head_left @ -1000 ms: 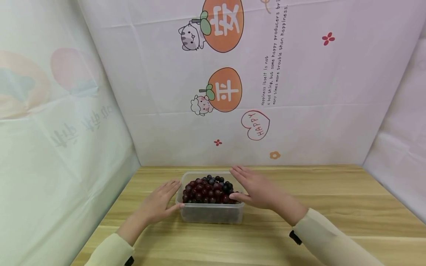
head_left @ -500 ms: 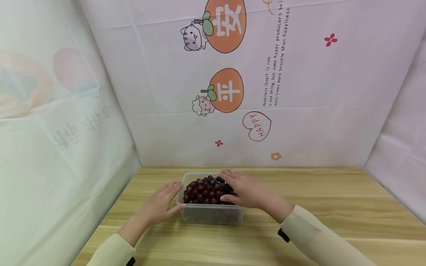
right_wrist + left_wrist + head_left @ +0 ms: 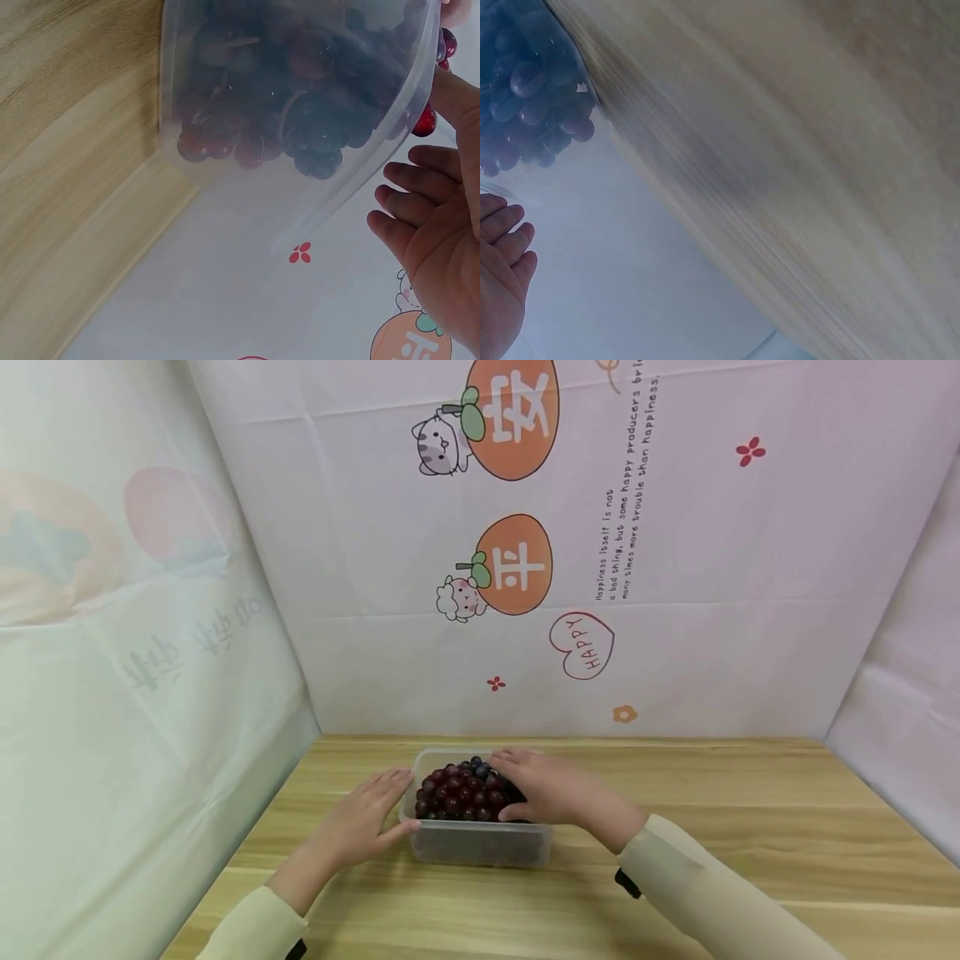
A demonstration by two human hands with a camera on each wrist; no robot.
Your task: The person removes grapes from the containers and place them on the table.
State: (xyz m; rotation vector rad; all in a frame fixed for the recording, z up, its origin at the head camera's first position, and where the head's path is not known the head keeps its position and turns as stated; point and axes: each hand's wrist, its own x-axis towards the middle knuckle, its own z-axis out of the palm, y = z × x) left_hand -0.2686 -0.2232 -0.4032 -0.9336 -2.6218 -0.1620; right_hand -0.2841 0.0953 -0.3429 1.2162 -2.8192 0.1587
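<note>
A clear plastic box (image 3: 480,845) heaped with dark red grapes (image 3: 453,793) stands on the table, with blue-black grapes (image 3: 481,771) at its back. My left hand (image 3: 360,827) lies along the box's left rim, fingers straight and thumb tip at the front corner. Over the right half of the box, my right hand (image 3: 551,789) covers some grapes, its thumb low over the front ones. In the right wrist view the fingers of that hand (image 3: 442,217) are spread and slightly bent beside the box's rim. The left wrist view catches the left hand (image 3: 502,270) just beside the box.
The wood-grain table (image 3: 675,877) extends to both sides and in front of the box. White printed sheets form a back wall (image 3: 712,610), a left wall (image 3: 225,760) and a right wall (image 3: 907,693).
My right hand has moved left from the box's right rim to above the grapes, hiding more of them. My left hand has stayed at the left rim.
</note>
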